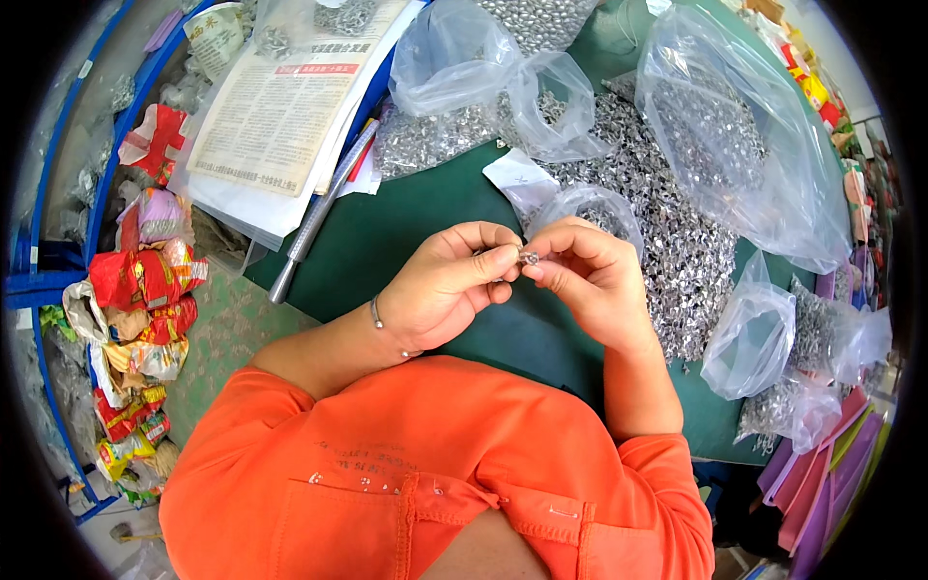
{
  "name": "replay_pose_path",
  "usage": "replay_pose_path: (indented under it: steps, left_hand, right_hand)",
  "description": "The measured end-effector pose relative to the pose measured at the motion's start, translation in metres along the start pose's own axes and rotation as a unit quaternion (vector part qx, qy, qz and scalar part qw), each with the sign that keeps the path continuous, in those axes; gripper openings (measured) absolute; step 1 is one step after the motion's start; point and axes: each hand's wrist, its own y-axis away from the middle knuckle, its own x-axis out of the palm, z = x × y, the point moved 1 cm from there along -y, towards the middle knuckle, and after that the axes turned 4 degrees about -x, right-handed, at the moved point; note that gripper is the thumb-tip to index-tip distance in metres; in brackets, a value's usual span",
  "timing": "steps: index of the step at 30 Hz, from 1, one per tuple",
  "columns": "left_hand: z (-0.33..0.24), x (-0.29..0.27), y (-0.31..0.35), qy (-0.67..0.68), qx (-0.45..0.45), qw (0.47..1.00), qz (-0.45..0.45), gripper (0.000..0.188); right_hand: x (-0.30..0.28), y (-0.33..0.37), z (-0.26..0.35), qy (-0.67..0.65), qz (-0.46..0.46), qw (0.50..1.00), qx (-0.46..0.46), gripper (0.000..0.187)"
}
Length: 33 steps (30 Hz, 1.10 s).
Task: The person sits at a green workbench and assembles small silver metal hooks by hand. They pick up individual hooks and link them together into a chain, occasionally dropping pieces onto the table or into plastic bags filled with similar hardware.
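Observation:
My left hand (pixel 454 280) and my right hand (pixel 599 280) meet over the near part of the green table. Between their thumbs and fingertips they pinch a small silvery metal piece (pixel 529 258). Its exact kind is too small to make out, and the fingers cover part of it. Just beyond my right hand lies a wide heap of small shiny metal parts (pixel 677 261). A clear plastic bag (pixel 609 208) rests at the heap's near left edge, close behind my right fingers.
Clear bags of metal parts (pixel 435 140) stand at the back; a large clear bag (pixel 802 193) lies on the right. A newspaper (pixel 275 126) and a metallic tube (pixel 309 232) lie at the left. Colourful packets (pixel 145 275) fill the blue rack (pixel 92 184); purple folders (pixel 831 483) stand lower right.

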Motion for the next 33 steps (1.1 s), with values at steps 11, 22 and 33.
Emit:
replay_pose_path:
  steps: [11,22,33]
  left_hand:
    - [-0.003,0.003,0.003,-0.056,0.018,0.998,-0.031,0.009]
    - [0.0,0.006,0.012,-0.184,0.099,0.975,-0.073,0.012]
    - [0.0,0.009,0.028,-0.193,0.116,0.971,-0.079,0.012]
  right_hand:
    - [0.003,0.002,-0.002,0.025,-0.076,0.997,-0.007,0.005]
    - [0.017,0.008,-0.006,0.165,-0.116,0.966,-0.16,0.019]
    - [0.03,0.011,-0.006,0.221,-0.128,0.914,-0.315,0.033]
